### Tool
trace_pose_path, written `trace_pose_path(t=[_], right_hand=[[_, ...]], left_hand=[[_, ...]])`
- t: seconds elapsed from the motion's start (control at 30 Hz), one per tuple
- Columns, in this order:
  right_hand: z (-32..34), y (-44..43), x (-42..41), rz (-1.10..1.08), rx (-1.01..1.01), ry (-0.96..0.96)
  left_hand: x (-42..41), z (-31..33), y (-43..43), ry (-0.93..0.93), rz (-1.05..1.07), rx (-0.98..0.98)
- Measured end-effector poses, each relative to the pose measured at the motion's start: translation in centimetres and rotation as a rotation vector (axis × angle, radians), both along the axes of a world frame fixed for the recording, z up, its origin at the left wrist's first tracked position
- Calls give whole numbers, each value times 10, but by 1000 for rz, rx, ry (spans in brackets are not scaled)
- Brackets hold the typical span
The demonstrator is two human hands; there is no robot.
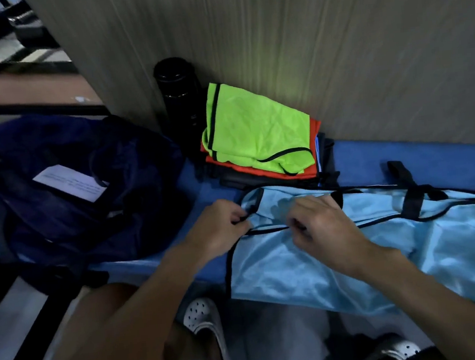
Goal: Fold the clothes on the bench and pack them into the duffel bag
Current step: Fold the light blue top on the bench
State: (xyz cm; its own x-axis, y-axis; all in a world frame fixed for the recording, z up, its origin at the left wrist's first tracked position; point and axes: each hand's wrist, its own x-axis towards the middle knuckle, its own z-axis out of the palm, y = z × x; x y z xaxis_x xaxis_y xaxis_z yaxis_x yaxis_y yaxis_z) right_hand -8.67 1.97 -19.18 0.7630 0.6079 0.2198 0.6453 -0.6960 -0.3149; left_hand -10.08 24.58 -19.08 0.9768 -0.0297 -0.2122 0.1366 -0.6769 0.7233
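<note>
Reaching forward from the lower edge of the view, both forearms angle in toward the near end of a light blue vest (411,250) that lies spread across the blue bench (373,158), its lower part hanging over the front edge. The left hand (220,228) is turned knuckles-up with its fingers curled, pinching the vest's black-trimmed edge at the corner nearest the bag. The right hand (321,224) sits just beside it, wrist bent down and fingers tucked under. In the dim light it appears to pinch the same black trim where it runs across the cloth. The two hands are close together but not touching.

Behind the hands, against the wood-grain wall panel (333,40), stands a stack of folded clothes. A neon green vest (255,131) with black trim lies on top, an orange garment (314,127) shows beneath it, and dark garments (239,179) lie at the bottom. A black bottle (179,98) stands upright just left of the stack, touching the panel.

The navy duffel bag (72,195) rests slumped on the left end of the bench, well apart from the blue vest, with a white label (71,182) on its upper side. Whether its zip is open is too dark to tell.

Below the bench edge, a white perforated clog (204,316) shows on the floor between the arms.
</note>
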Motion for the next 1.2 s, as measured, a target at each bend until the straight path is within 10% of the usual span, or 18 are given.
trace_pose_path(t=[0.13,0.47,0.67,1.2], right_hand=[[13,-11,-10,-4,29,335],[-1,17,-3,-180,-2,2],[-9,23,2,-219,7,41],[-2,15,0,-237,-54,48]], left_hand=[[-4,2,1,-14,-42,36],[-18,20,18,166,-137,-33],[-6,13,3,-70,120,-30],[-12,24,-8,39,-113,79]])
